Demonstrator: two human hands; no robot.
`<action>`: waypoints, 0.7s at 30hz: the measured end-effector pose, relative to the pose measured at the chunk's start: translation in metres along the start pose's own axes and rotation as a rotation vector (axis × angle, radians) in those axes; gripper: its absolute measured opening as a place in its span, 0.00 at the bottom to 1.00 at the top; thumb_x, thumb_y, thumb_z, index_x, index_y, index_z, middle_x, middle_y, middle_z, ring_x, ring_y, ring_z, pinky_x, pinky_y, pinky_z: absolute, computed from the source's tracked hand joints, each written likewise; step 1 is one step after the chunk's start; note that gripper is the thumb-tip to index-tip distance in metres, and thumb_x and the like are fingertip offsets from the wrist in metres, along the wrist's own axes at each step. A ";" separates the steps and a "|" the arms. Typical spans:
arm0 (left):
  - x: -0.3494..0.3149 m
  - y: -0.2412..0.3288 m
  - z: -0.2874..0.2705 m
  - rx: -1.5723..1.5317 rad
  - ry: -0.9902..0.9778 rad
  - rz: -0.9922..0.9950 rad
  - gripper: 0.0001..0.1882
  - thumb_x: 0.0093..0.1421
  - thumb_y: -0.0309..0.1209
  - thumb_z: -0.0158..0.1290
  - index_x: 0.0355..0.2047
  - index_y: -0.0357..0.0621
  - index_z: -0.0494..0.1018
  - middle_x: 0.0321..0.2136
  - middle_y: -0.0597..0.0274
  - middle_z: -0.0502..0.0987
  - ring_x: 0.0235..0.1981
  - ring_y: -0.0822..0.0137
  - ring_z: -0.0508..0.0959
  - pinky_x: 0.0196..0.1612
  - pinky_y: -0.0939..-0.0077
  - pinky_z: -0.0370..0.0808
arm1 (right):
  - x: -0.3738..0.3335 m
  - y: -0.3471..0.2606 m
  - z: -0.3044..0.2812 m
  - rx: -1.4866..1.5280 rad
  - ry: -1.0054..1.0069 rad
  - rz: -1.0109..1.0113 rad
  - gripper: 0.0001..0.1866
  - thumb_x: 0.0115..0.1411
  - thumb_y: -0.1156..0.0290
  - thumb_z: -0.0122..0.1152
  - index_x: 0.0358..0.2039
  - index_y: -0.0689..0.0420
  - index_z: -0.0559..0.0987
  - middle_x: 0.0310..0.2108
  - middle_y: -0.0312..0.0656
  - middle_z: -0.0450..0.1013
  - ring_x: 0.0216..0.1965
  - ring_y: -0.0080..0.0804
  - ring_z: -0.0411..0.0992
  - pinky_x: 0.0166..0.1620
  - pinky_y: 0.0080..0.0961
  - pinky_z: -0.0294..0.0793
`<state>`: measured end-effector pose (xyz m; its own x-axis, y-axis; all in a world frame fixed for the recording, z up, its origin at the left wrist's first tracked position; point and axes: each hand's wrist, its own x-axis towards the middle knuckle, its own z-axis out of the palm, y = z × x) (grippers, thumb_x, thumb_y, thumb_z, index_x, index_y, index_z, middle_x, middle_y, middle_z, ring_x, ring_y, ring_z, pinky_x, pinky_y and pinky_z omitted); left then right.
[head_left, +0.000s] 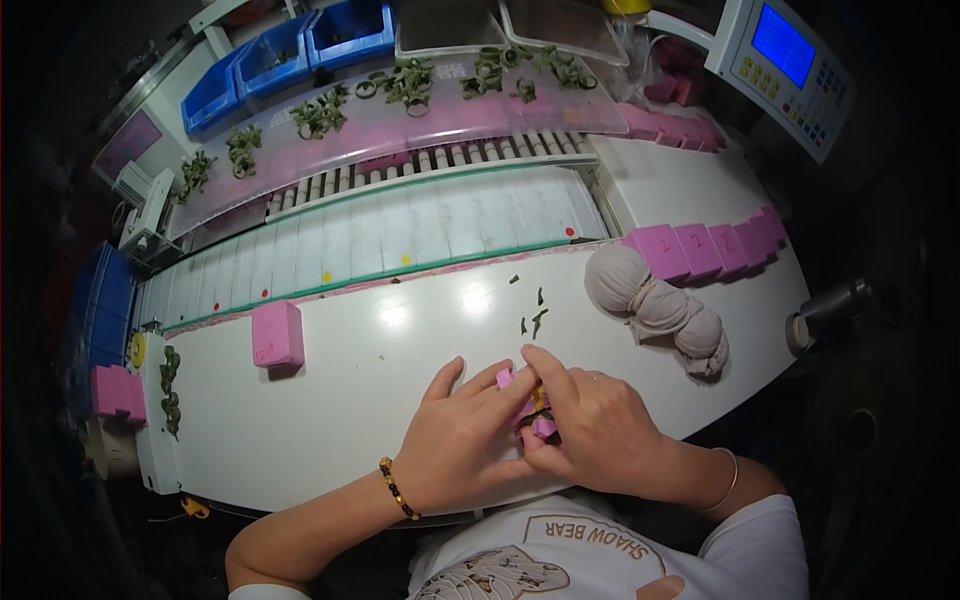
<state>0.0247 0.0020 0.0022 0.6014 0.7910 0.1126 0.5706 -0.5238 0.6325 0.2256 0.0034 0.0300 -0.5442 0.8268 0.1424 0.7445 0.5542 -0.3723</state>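
"Quick, what's in the grip?"
"A pink piece [545, 428], mostly hidden by my fingers, with a dark green strip [540, 413] and a yellow bit [539, 398] against it."

"Where?"
"Between my hands, over the near edge of the white tabletop [330, 410], right of centre."

"Grip state?"
"Narrow on both sides. My left hand [460, 435] and right hand [610, 425] close around the piece, fingertips nearly meeting. Can't tell which finger presses where."

"Nearby?"
"Green scraps [538, 320] just beyond my fingers. Knotted grey cloth bundle [655, 305] to the right, a row of pink blocks [700, 252] behind it. One pink block [277, 335] stands alone, well left."

"Further out?"
"White slatted panel [370, 240] across the table, then metal rollers [440, 158], then a clear sheet [450, 125] carrying dark green curled bunches [318, 112]. Blue bins [350, 32] behind, control panel [790, 75] with a lit blue screen at upper right."
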 end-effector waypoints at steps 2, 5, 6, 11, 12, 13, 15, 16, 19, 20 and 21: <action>0.002 0.001 -0.001 -0.004 0.026 0.016 0.47 0.50 0.48 0.65 0.66 0.43 0.58 0.52 0.51 0.76 0.61 0.52 0.70 0.65 0.42 0.57 | 0.001 0.002 0.003 0.005 0.007 -0.003 0.40 0.50 0.63 0.66 0.61 0.67 0.64 0.24 0.49 0.72 0.26 0.44 0.75 0.31 0.34 0.78; 0.004 0.002 -0.003 -0.021 0.045 0.022 0.45 0.52 0.49 0.64 0.64 0.39 0.60 0.46 0.50 0.79 0.59 0.51 0.72 0.64 0.42 0.58 | 0.003 0.004 0.005 -0.009 0.026 -0.023 0.40 0.49 0.63 0.66 0.61 0.67 0.65 0.24 0.48 0.72 0.25 0.44 0.75 0.31 0.34 0.77; 0.004 0.002 -0.003 -0.033 0.040 0.014 0.46 0.51 0.50 0.64 0.64 0.38 0.60 0.46 0.50 0.79 0.59 0.50 0.72 0.64 0.42 0.58 | 0.003 0.005 0.004 -0.001 0.022 -0.037 0.40 0.49 0.64 0.65 0.61 0.67 0.65 0.24 0.48 0.71 0.25 0.43 0.75 0.30 0.34 0.77; 0.005 0.004 -0.003 -0.051 0.014 -0.026 0.48 0.51 0.51 0.65 0.65 0.40 0.59 0.48 0.49 0.78 0.59 0.50 0.71 0.65 0.42 0.56 | 0.001 0.011 0.002 0.015 0.025 -0.084 0.41 0.50 0.64 0.65 0.63 0.67 0.64 0.24 0.48 0.71 0.25 0.42 0.74 0.30 0.34 0.76; 0.005 0.004 -0.003 -0.065 -0.002 -0.043 0.48 0.50 0.51 0.65 0.65 0.40 0.59 0.48 0.48 0.78 0.59 0.49 0.71 0.66 0.42 0.55 | 0.001 0.013 0.001 0.040 0.014 -0.084 0.42 0.49 0.64 0.66 0.63 0.67 0.63 0.24 0.49 0.72 0.25 0.44 0.74 0.31 0.36 0.76; 0.005 0.003 -0.003 -0.065 0.000 -0.045 0.48 0.50 0.51 0.65 0.65 0.40 0.59 0.48 0.48 0.78 0.59 0.49 0.71 0.66 0.42 0.55 | 0.001 0.014 0.001 0.065 0.004 -0.085 0.44 0.49 0.63 0.66 0.64 0.68 0.62 0.25 0.50 0.72 0.25 0.45 0.74 0.31 0.37 0.75; 0.005 0.002 -0.002 -0.082 0.017 -0.036 0.48 0.50 0.51 0.65 0.65 0.41 0.59 0.49 0.47 0.77 0.60 0.49 0.70 0.67 0.42 0.53 | 0.001 0.018 0.000 0.082 -0.006 -0.098 0.44 0.49 0.64 0.66 0.64 0.68 0.62 0.25 0.50 0.73 0.25 0.46 0.74 0.31 0.37 0.76; 0.005 0.002 -0.003 -0.081 0.018 -0.038 0.48 0.50 0.51 0.65 0.65 0.41 0.59 0.49 0.47 0.77 0.60 0.49 0.70 0.67 0.42 0.53 | 0.001 0.020 -0.001 0.098 -0.014 -0.110 0.44 0.49 0.65 0.67 0.65 0.67 0.62 0.26 0.50 0.73 0.25 0.46 0.75 0.32 0.37 0.76; 0.007 0.002 -0.005 -0.134 0.000 -0.050 0.48 0.50 0.50 0.66 0.65 0.41 0.59 0.49 0.45 0.77 0.60 0.49 0.70 0.68 0.43 0.52 | 0.002 0.028 0.000 0.158 0.005 -0.149 0.43 0.48 0.67 0.67 0.65 0.67 0.63 0.29 0.51 0.75 0.26 0.46 0.76 0.32 0.38 0.77; 0.007 0.001 -0.004 -0.129 -0.010 -0.058 0.50 0.49 0.50 0.67 0.67 0.43 0.57 0.53 0.48 0.74 0.59 0.49 0.72 0.68 0.42 0.51 | 0.003 0.030 0.000 0.159 0.004 -0.152 0.43 0.48 0.67 0.67 0.65 0.67 0.63 0.29 0.51 0.75 0.26 0.46 0.76 0.32 0.38 0.77; 0.006 0.000 -0.004 -0.123 -0.020 -0.066 0.53 0.48 0.50 0.69 0.69 0.46 0.56 0.57 0.50 0.72 0.57 0.50 0.74 0.68 0.41 0.51 | 0.004 0.031 0.000 0.181 -0.006 -0.157 0.43 0.50 0.65 0.65 0.66 0.65 0.62 0.28 0.50 0.75 0.26 0.45 0.76 0.32 0.37 0.76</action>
<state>0.0265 0.0081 0.0063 0.5766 0.8153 0.0536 0.5366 -0.4273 0.7276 0.2469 0.0242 0.0193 -0.6508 0.7307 0.2062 0.5691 0.6492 -0.5046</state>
